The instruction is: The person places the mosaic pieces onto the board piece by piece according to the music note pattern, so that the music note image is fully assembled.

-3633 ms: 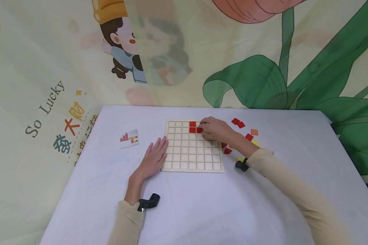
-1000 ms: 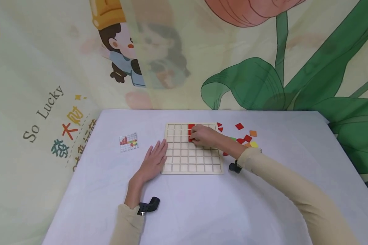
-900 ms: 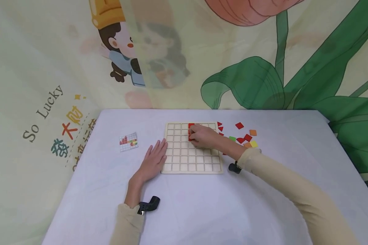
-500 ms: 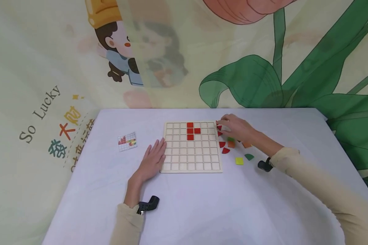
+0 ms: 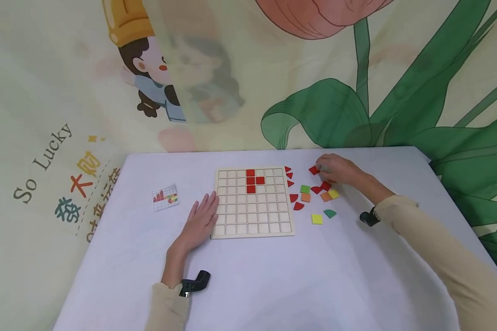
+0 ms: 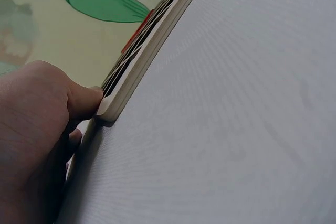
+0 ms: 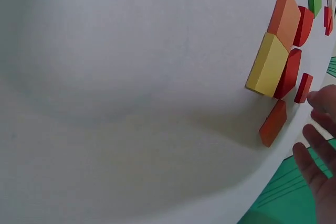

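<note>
The red square tile (image 5: 314, 170) lies flat toward the far side of the white-covered counter (image 5: 240, 289), and my right grip (image 5: 339, 168) is at its right side with thumb and fingers parted, holding nothing; whether skin meets tile I cannot tell. A darker orange tile (image 7: 273, 123) lies close by, hidden from the head view by my hand. Nearer me, four pieces crowd together, thick, flat and crisp-edged: a second red square (image 5: 326, 185), a round-edged red piece (image 5: 316, 190), a yellow square (image 5: 333, 193) and an orange square (image 5: 326, 196). Left of them a green square (image 5: 305, 189) and another orange square (image 5: 305, 197) sit edge to edge. Three small red wedges (image 5: 291, 183) and two red quarter-rounds (image 5: 299, 206) line the strip between those and my board (image 5: 244, 216); a green quarter-round (image 5: 329, 214) and another yellow square (image 5: 316, 219) lie nearest me. That makes fifteen loose pieces: eight red, three orange, two yellow, two green. The board is pale, wood-like, ruled seven cells by seven, with four red squares (image 5: 250, 180) seated: three down the middle column from the far row, one right of the second. My left grip (image 5: 199, 223) rests along its left edge, fingers straight, thumb on the rim. Farther left lies a small gridded card (image 5: 165, 198) with coloured patches; behind everything hangs a leaf-printed backdrop (image 5: 314, 59).
</note>
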`<state>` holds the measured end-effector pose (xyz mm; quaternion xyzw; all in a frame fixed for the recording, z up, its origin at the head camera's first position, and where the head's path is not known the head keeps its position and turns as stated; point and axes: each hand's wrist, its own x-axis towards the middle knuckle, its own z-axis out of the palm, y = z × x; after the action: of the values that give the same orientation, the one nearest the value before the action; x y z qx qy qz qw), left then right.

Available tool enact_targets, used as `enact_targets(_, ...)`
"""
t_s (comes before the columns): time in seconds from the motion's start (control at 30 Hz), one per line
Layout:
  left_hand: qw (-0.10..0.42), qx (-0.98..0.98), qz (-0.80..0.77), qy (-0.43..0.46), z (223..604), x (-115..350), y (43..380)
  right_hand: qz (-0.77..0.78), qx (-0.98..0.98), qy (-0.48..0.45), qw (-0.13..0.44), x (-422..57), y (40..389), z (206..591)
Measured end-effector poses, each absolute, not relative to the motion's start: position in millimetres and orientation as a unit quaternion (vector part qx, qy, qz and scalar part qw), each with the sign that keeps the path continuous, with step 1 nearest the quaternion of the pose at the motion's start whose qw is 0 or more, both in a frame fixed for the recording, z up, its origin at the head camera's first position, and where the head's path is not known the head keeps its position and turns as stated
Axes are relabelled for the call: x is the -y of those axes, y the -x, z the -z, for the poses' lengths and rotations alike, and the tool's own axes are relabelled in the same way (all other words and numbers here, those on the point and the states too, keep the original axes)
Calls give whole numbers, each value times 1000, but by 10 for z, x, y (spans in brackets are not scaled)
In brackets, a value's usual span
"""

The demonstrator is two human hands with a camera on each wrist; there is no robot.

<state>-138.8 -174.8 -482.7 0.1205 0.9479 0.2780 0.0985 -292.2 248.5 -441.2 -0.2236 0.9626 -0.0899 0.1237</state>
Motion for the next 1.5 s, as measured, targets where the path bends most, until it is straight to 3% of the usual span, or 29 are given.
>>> enact_targets(0.2, 92, -947, -283, -124, 4863, 1743, 1376, 87, -957, 240, 139, -2459, 2959, 4481)
enact_targets(0.57, 89, -948, -278, -125, 4836, 1767, 1397, -2, -952, 281, 118, -2298, 3003, 4509)
enact_targets(0.9, 80, -947, -282, -134, 4837, 1773, 1397, 2, -955, 282, 90, -1978, 2930, 4310)
enact_targets(1.07, 75, -947, -283, -132, 4845, 1780, 1388, 108, -923, 361, 76, -1579, 2742, 4247)
enact_targets(1.2, 73, -947, -281, -136, 4858, 1776, 1384, 107, -894, 428, 74, -1312, 2635, 4288)
enact_targets(1.5, 56, -942, -299, -142, 4881, 1780, 1368, 115, -867, 482, 52, -1070, 2595, 4395)
